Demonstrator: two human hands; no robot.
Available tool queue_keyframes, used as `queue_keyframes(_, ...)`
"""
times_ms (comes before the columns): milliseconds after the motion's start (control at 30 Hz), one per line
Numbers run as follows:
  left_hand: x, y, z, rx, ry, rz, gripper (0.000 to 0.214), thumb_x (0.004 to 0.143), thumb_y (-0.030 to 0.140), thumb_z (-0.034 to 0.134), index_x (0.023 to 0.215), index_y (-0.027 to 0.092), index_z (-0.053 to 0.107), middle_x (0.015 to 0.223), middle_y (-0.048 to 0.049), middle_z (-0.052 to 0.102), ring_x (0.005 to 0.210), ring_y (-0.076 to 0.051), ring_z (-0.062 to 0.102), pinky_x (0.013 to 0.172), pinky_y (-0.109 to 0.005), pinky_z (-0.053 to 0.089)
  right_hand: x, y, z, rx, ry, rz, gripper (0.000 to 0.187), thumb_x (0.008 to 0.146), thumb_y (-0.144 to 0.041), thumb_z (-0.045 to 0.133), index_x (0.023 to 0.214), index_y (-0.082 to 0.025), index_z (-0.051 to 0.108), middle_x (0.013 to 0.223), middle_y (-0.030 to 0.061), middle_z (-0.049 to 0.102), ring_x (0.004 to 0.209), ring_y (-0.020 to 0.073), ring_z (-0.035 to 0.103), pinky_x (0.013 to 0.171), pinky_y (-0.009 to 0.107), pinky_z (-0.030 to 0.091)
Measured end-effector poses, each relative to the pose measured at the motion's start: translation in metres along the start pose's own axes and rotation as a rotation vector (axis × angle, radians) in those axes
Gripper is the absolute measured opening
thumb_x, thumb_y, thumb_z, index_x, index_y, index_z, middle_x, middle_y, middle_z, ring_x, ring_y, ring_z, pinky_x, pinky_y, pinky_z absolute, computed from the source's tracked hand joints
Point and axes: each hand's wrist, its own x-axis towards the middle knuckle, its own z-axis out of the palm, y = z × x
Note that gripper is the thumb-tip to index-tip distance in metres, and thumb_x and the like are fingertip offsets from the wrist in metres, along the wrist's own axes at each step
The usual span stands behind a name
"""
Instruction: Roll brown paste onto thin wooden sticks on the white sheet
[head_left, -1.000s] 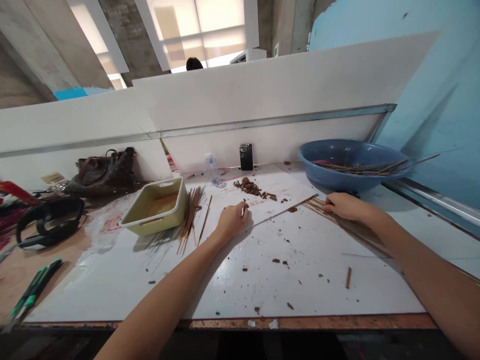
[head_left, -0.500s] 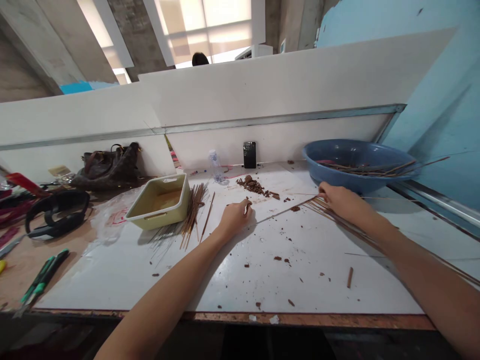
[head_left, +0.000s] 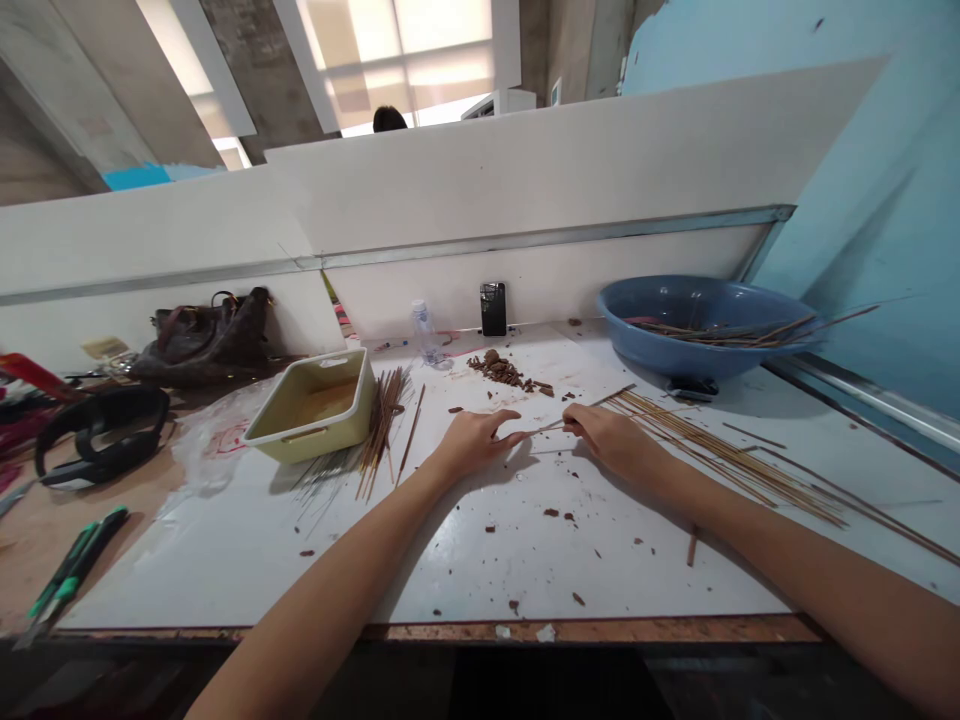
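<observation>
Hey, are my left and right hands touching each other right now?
Apart: in the head view, white tabletop shows between the left hand and right hand.

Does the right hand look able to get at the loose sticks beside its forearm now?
Probably yes: the loose sticks lie in the open on the table, close by the right hand, with nothing standing between. It seems to pinch a thin strip, though, which may limit it.

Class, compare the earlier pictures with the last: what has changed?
The right hand has left the sticks on the right and moved left, close to the left hand; whether it grips anything is unclear. The left hand has partly uncurled. The blue basin, green tray and phone stayed put.
</observation>
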Motion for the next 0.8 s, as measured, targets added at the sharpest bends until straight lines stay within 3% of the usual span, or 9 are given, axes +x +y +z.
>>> queue_keyframes(167, -0.001, -0.001, 0.0, -0.036, -0.085, 0.108, 0.036, 0.113, 0.045, 0.057, 0.104, 0.022, 0.083, 0.084, -0.0065, 0.082, 0.07, -0.019, 0.076, 0.066, -0.027, 0.051, 0.001, -0.007, 0.001, 0.067, -0.007, -0.009, 0.018, 0.113, -0.025, 0.049, 0.101, -0.025, 0.062, 0.092, 0.0079, 0.075, 0.079, 0.0245, 0.069, 0.075, 0.034, 0.048)
queue_keyframes(400, 0.004, 0.003, -0.005, 0.061, -0.116, -0.25, 0.03, 0.114, 0.037, 0.054, 0.105, 0.022, 0.079, 0.088, -0.0085, 0.082, 0.079, -0.024, 0.077, 0.078, -0.033, 0.053, 0.002, 0.01, -0.004, 0.114, 0.026, 0.14, 0.024, 0.11, -0.041, 0.053, 0.114, -0.027, 0.073, 0.11, 0.0126, 0.082, 0.094, 0.0316, 0.076, 0.089, 0.044, 0.056)
queue_keyframes(533, 0.007, 0.007, -0.007, 0.116, -0.162, -0.314, 0.034, 0.115, 0.038, 0.049, 0.107, 0.022, 0.077, 0.087, -0.0096, 0.081, 0.082, -0.027, 0.077, 0.077, -0.034, 0.052, 0.003, 0.026, -0.011, 0.124, 0.018, 0.15, 0.026, 0.109, -0.041, 0.054, 0.112, -0.026, 0.074, 0.112, 0.0137, 0.083, 0.096, 0.0316, 0.075, 0.093, 0.045, 0.056)
queue_keyframes(633, 0.006, 0.01, -0.008, 0.119, -0.136, -0.339, 0.033, 0.115, 0.036, 0.046, 0.126, 0.022, 0.074, 0.088, -0.0083, 0.081, 0.081, -0.026, 0.077, 0.078, -0.033, 0.052, 0.004, 0.038, -0.011, 0.098, 0.065, 0.154, 0.025, 0.109, -0.039, 0.052, 0.108, -0.026, 0.072, 0.111, 0.013, 0.082, 0.097, 0.031, 0.076, 0.093, 0.043, 0.055)
queue_keyframes(733, 0.003, 0.012, -0.01, 0.095, -0.071, -0.393, 0.043, 0.113, 0.03, 0.048, 0.154, 0.022, 0.058, 0.091, -0.0057, 0.081, 0.078, -0.023, 0.076, 0.078, -0.032, 0.052, 0.004, 0.048, -0.007, 0.063, 0.168, 0.214, 0.022, 0.108, -0.038, 0.053, 0.105, -0.025, 0.07, 0.106, 0.0115, 0.082, 0.094, 0.0299, 0.075, 0.092, 0.042, 0.054)
queue_keyframes(800, 0.005, 0.012, -0.014, 0.113, -0.016, -0.44, 0.047, 0.113, 0.029, 0.048, 0.159, 0.021, 0.052, 0.091, -0.0054, 0.081, 0.08, -0.024, 0.077, 0.078, -0.032, 0.052, 0.004, 0.052, -0.003, 0.057, 0.213, 0.242, 0.02, 0.107, -0.038, 0.054, 0.104, -0.025, 0.069, 0.104, 0.0107, 0.081, 0.092, 0.0295, 0.074, 0.091, 0.042, 0.054)
